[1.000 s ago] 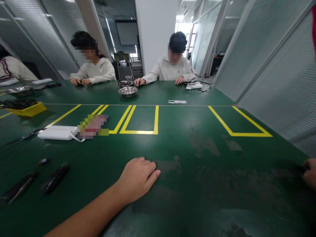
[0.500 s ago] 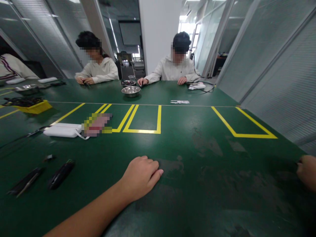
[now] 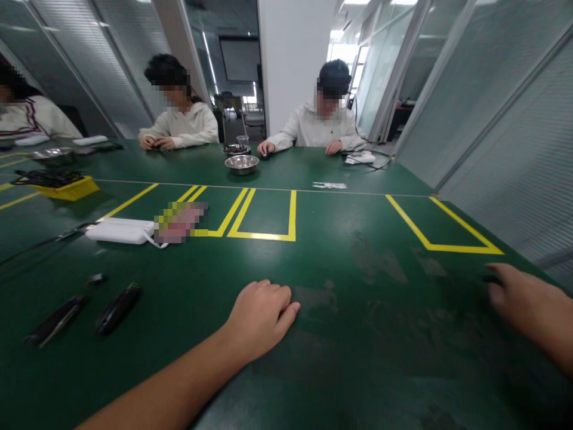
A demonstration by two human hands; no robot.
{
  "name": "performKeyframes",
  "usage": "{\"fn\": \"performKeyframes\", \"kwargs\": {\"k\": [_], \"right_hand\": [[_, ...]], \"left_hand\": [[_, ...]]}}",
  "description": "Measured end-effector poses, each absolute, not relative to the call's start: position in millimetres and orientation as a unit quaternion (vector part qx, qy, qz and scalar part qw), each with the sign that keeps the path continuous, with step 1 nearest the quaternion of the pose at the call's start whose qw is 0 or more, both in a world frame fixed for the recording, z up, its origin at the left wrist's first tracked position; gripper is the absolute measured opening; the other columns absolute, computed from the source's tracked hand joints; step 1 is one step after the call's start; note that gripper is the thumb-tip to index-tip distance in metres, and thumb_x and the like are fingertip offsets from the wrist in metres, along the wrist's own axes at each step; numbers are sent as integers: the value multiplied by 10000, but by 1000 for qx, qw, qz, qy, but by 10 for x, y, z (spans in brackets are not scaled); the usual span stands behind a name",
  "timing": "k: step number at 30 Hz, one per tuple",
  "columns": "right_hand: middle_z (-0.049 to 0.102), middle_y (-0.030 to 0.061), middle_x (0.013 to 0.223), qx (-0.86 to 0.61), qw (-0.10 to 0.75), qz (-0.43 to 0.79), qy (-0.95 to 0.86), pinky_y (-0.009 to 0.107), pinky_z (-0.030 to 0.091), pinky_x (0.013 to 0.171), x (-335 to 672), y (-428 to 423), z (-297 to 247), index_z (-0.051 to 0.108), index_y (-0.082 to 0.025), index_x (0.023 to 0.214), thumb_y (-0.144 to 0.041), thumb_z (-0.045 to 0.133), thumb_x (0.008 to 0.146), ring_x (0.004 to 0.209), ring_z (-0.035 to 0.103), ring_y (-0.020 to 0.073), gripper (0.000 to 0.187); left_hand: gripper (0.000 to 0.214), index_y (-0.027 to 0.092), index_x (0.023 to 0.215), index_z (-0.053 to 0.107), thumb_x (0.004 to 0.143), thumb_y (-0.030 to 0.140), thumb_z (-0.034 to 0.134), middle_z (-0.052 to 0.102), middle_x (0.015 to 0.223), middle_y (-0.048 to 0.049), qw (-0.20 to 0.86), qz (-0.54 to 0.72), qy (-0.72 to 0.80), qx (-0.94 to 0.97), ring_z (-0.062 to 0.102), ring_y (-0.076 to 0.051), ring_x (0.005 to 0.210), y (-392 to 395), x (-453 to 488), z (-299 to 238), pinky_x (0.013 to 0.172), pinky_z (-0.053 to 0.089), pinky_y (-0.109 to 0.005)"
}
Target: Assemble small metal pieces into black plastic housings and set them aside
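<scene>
My left hand (image 3: 262, 316) rests palm down on the green table (image 3: 358, 334) near the front middle, fingers loosely laid on the surface and holding nothing. My right hand (image 3: 526, 304) comes in low from the right edge, slightly blurred, its fingers drawn together and pointing left. A small dark thing (image 3: 491, 279) shows at its fingertips; I cannot make out what it is. Two slim black tools (image 3: 119, 309) (image 3: 56, 321) and a tiny dark piece (image 3: 96, 279) lie left of my left hand, apart from it.
A white flat pack (image 3: 120, 231) with a cord lies at mid left, a yellow tray (image 3: 67, 188) farther left. A steel bowl (image 3: 242, 163) stands across the table before two seated people; a third sits far left. Yellow tape outlines (image 3: 268, 236) mark the table.
My right hand has moved in from the right edge toward the left and is now well in view. My left hand has stayed in place; the view has shifted slightly.
</scene>
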State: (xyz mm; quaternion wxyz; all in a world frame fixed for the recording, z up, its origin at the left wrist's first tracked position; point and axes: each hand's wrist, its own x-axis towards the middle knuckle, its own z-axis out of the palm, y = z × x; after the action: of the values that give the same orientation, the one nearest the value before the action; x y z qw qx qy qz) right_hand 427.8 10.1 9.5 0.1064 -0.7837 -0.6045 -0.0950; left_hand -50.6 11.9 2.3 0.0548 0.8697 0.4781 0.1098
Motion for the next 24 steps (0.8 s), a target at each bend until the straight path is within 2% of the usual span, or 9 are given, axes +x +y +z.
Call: {"fn": "performKeyframes", "kwargs": {"k": [2,5,7,10,13,17,24], "right_hand": [[710,247,1000,-787,165,16,-595,445,436,778,3750,119,249,610,-123,1196,-224,520,895,869,678,307,330],[716,137,955,-679,326,300,-586,419,479,812,2892,75,391,547,-204,1218,-311,625,825,877,669,283,415],[703,84,930,-604,367,466,-532,382,489,771,2374,6,416,532,-233,1223,-397,662,811,862,659,254,462],[672,29,868,-539,371,597,-464,314,445,694,1778,-89,389,540,-225,1161,-361,685,791,775,617,188,419],[638,-15,788,-496,377,649,-436,285,403,678,1438,-119,348,532,-228,1135,-276,683,775,763,596,164,393],[630,-35,743,-474,402,663,-417,273,380,670,1283,-99,314,503,-221,1158,-280,708,770,712,562,143,442],[638,-29,761,-468,375,652,-465,279,407,689,1327,-128,279,469,-220,1193,-307,685,816,733,570,146,442]], "left_hand": [[311,189,690,540,957,339,485,595,672,-17,65,155,497,851,542,-181,659,112,-511,35,616,373,-313],[244,184,761,581,954,305,493,590,701,-19,87,256,476,837,551,-173,687,87,-534,67,627,409,-311],[164,178,937,636,945,295,522,626,805,-39,97,325,437,833,588,-181,770,62,-552,81,695,471,-323],[351,182,1259,579,925,290,585,646,1089,-99,102,371,373,844,614,-215,994,34,-571,73,858,526,-366],[447,204,1352,531,918,271,613,611,1256,-120,104,362,318,870,586,-237,1134,41,-571,44,951,521,-396],[316,188,1250,596,935,167,577,681,1149,-90,117,376,287,873,623,-199,1045,76,-546,21,907,531,-355],[227,173,1162,615,948,148,541,697,1080,-81,138,373,291,870,635,-185,988,70,-514,11,879,533,-336]]}}
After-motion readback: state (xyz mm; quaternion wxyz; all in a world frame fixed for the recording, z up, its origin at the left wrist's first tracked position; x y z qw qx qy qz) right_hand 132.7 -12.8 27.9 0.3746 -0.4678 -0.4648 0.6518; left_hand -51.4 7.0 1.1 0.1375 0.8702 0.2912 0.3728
